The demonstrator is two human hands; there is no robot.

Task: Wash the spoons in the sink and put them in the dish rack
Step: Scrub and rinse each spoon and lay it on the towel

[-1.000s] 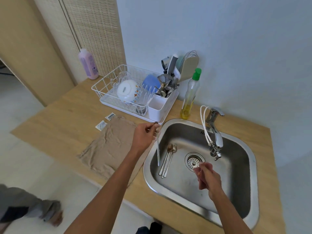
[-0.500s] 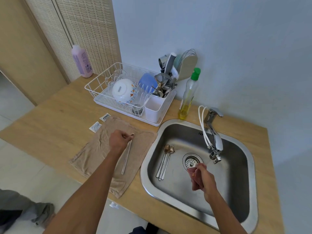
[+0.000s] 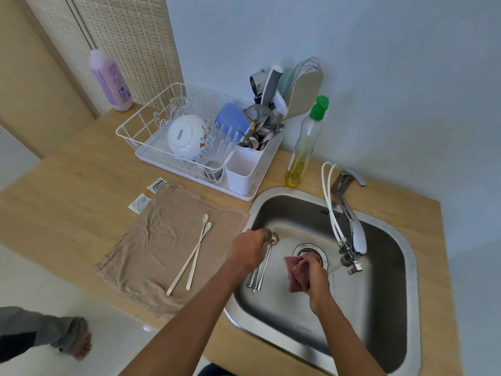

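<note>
While the left hand [image 3: 248, 252] reaches into the sink [image 3: 390, 299], its fingers bend down over the bowl ends of the spoons in the sink [image 3: 262, 272]. The back of the hand hides the fingertips, so I cannot tell whether they have closed on a spoon or only touch it. The right hand [image 3: 311, 278] has its fingers curled tight round a bunched red cloth [image 3: 293, 270], held just in front of the drain [image 3: 309, 251] and near the faucet [image 3: 352, 229] spout.

The spoons in the sink lie flat on its floor as a close bundle. Their long axis runs from near to far, with the bowls at the far end under the left fingers and the handles pointing back toward the person, leaning slightly left.

Two more spoons on the towel [image 3: 207, 227] rest side by side on the brown towel [image 3: 151, 240], bowls away, handles angled near and left. The white dish rack [image 3: 141, 131] stands behind the towel on the wooden counter [image 3: 67, 185].
</note>
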